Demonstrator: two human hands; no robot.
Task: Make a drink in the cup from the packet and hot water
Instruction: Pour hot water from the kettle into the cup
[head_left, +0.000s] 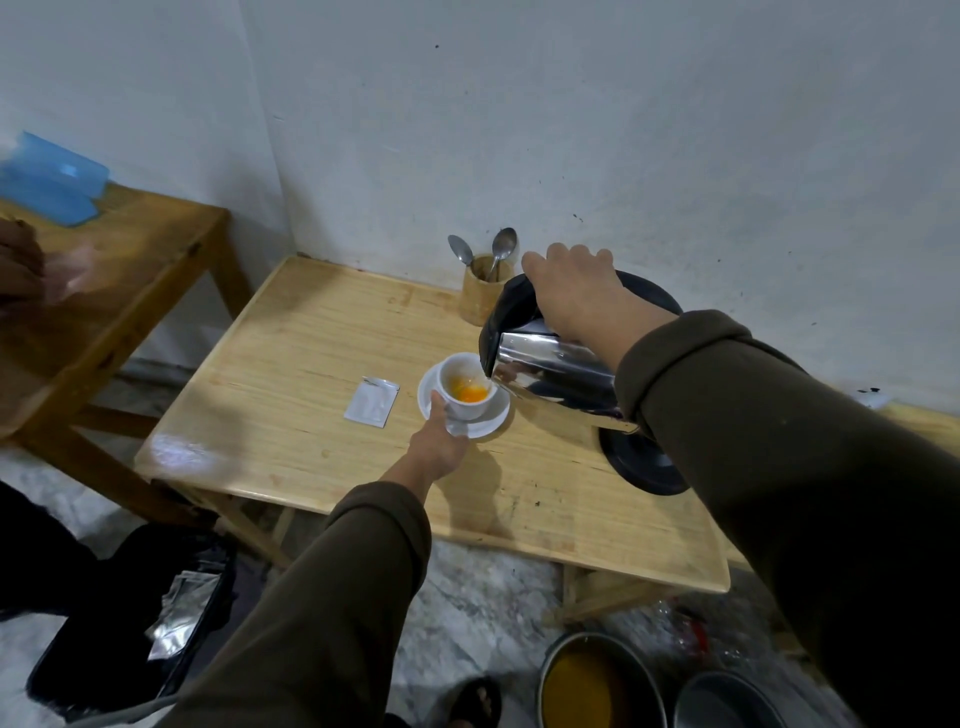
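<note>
The right hand (576, 296) is wrapped tight around the handle of the shiny kettle (545, 374) and tips it forward. The spout, down in front of this hand, hangs right over the white cup (464, 387). The left hand (441, 441) holds the near side of the cup, thumb on its wall, to keep it steady. The cup sits on a white saucer (496, 415), just ahead of the left hand.

Inside the cup there is a bit of orange drink at the bottom. So I think the powder is already in, and the hot water is going in now. The cup looks far from full.

The packet (371, 402) lies flat on the wooden table (291, 364), just to the left of the left hand. It looks torn open and used up.

Two spoons (501, 249) stand in a wooden holder (480, 296), just to the left of the right hand, against the wall. Nobody is touching them.

What is left, I think: fill the cup more, put the kettle back on its black base (644, 467), which is under the right arm, and stir.
</note>
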